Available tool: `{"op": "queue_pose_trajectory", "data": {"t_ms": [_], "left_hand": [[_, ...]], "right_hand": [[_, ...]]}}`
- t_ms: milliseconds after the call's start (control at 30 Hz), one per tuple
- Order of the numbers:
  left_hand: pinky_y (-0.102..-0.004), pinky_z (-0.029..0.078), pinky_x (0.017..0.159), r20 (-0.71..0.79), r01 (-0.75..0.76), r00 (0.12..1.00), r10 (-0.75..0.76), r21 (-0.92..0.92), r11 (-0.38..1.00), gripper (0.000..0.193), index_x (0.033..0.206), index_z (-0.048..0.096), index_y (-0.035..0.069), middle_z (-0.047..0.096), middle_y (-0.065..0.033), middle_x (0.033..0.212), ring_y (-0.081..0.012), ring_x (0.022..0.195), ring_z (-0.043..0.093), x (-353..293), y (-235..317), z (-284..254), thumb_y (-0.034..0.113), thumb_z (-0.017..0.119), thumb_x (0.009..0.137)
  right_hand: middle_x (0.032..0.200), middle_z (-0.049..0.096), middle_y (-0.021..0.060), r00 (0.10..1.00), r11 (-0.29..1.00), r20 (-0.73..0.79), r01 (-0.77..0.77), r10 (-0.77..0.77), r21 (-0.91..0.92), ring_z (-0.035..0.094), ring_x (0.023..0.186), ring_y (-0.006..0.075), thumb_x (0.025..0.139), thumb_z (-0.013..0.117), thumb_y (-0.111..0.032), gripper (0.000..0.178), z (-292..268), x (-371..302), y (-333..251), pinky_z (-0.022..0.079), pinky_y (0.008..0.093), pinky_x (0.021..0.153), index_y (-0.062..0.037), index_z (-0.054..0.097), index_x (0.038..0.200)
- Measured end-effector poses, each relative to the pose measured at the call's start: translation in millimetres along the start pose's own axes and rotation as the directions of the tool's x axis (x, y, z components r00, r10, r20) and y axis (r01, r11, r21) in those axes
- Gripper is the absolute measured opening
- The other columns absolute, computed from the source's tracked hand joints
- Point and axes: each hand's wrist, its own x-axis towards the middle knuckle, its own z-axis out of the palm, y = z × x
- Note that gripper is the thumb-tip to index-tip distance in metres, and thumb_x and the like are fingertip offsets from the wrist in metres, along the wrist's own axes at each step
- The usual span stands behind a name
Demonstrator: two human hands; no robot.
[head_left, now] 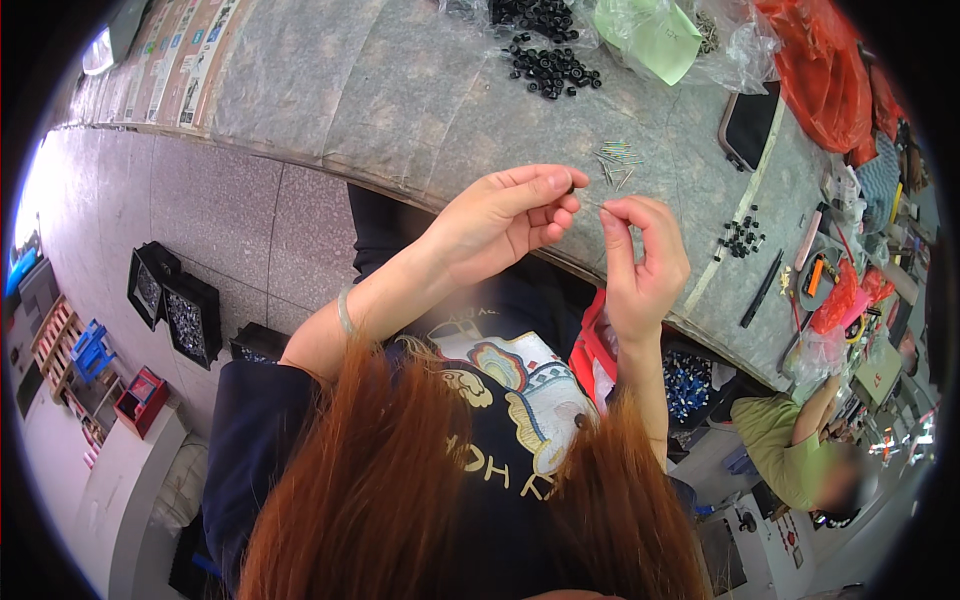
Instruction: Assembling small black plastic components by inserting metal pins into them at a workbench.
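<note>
Small black piece – between thumb and index finger of the left hand, just above the near edge of the table. Left hand pinches it at the fingertips; the other fingers curl loosely below. Thin metal pin beside it, one end in the thumb-and-index pinch of the right hand, the other pointing toward the black piece. Whether the pin tip touches the piece or stops short: cannot tell at this size.

Progress, as judged: this piece and pin look unfinished, most of the pin's length being outside the piece. Just beyond the hands lie loose pins, a small scatter on the table, apparently stock for further pieces. Farther off, the big pile of black pieces looks like the bulk of what is left. To the right, a smaller cluster of black parts, a few with pale or silvery bits showing – possibly finished ones, though too small to confirm.

Outward: dark phone-like device flat on the table; green sheet amid clear plastic at the far edge, red plastic bag right of it. Below table level, a bin of blue and white parts. Co-worker in a green top at the right.
</note>
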Motion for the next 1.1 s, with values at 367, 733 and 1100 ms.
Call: {"op": "queue_pose_trajectory", "data": {"t_ms": [367, 733, 1100], "left_hand": [[-0.0206, 0.047, 0.069, -0.130, -0.149, 0.922, 0.365, 0.752, 0.643, 0.022, 0.102, 0.057, -0.002, 0.061, -0.0072, 0.086, -0.0087, 0.077, 0.056, -11, -3, 23, 0.002, 0.054, 0.080], [-0.0216, 0.047, 0.072, -0.058, -0.183, 0.906, 0.418, 0.838, 0.514, 0.020, 0.099, 0.057, -0.003, 0.061, -0.0075, 0.087, -0.0098, 0.080, 0.057, -14, -4, 25, 0.000, 0.055, 0.079], [-0.0199, 0.046, 0.068, -0.175, -0.064, 0.968, 0.182, 0.528, 0.847, 0.017, 0.094, 0.060, -0.002, 0.061, -0.0052, 0.081, -0.0074, 0.074, 0.055, -17, -3, 22, 0.005, 0.058, 0.079]], "right_hand": [[0.075, 0.057, 0.0099, 0.995, 0.994, 0.046, 0.095, -0.093, -0.054, 0.056, 0.067, 0.0224, 0.069, 0.060, 0.005, 0.011, 4, 2, -7, 0.044, 0.0288, 0.058, -0.0007, 0.057, 0.079], [0.072, 0.054, 0.0087, 0.971, 0.962, 0.108, 0.227, -0.213, -0.151, 0.053, 0.064, 0.0237, 0.065, 0.060, 0.006, 0.015, 0, 8, -4, 0.043, 0.0304, 0.055, -0.0013, 0.055, 0.077], [0.074, 0.052, 0.0086, 0.889, 0.886, 0.226, 0.436, -0.398, -0.155, 0.052, 0.064, 0.0238, 0.062, 0.059, 0.005, 0.018, -2, 10, 4, 0.043, 0.0313, 0.055, -0.0016, 0.053, 0.079]]}}
